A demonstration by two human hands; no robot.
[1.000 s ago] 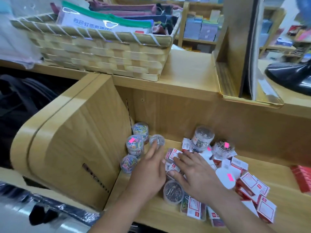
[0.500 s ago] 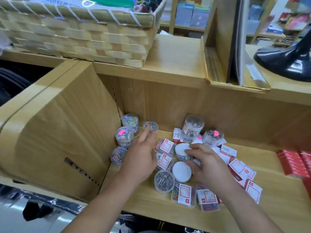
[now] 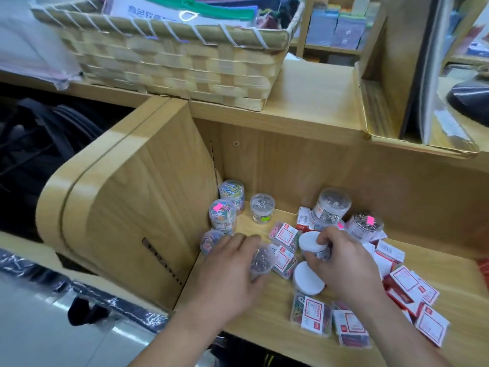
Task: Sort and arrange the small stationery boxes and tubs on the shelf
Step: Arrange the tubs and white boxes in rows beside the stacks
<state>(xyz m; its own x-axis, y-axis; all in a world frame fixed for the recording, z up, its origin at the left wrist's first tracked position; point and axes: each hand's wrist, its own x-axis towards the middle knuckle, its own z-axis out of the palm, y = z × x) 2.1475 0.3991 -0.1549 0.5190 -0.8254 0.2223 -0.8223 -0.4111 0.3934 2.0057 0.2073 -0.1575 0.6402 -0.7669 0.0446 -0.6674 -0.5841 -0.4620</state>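
On the wooden shelf my left hand grips a clear tub of silver clips, lifted and tilted. My right hand holds a white-bottomed tub on its side. Another tub with its white base up lies just below it. Three tubs of coloured clips line the left wall, and a silver-clip tub stands beside them. Two bigger clear tubs stand at the back. Small red-and-white boxes lie scattered to the right, and flat clear boxes near the front edge.
A tall wooden side panel closes the shelf on the left. Above, a woven basket of folders sits on the counter, next to a wooden holder. Red packs lie at the far right edge.
My left hand has come back from the rear tubs and picked up the silver-clip tub from the front. My right hand has lifted a white-bottomed tub off the pile.
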